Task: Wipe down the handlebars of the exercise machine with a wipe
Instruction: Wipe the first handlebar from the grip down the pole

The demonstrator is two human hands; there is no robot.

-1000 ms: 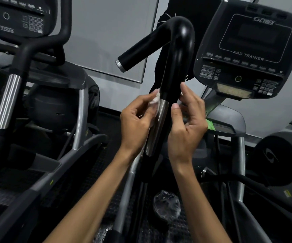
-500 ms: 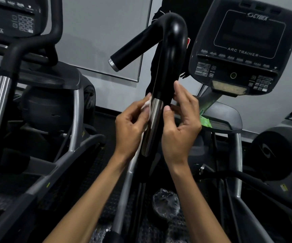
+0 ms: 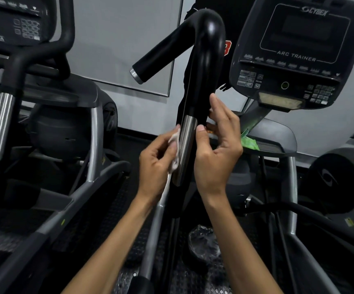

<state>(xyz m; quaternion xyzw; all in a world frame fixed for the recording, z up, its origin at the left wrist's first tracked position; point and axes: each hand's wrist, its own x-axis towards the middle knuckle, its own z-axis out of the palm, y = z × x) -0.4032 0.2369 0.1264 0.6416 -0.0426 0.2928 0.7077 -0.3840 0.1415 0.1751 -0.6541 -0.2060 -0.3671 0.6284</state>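
Observation:
A black handlebar curves over at the top and runs down into a shiny metal sleeve in the middle of the view. My left hand holds a white wipe against the left side of that sleeve, and a strip of the wipe hangs below. My right hand cups the bar from the right, thumb on the metal sleeve and fingers reaching up beside the black grip. The part of the wipe behind the bar is hidden.
The machine's console stands at the upper right, with a green packet on the shelf below it. A second machine with its own handlebar fills the left. A crumpled plastic bag lies on the floor.
Both hands have slid down the bar, from the lower end of the black grip onto the metal sleeve. More of the wipe shows under my left fingers.

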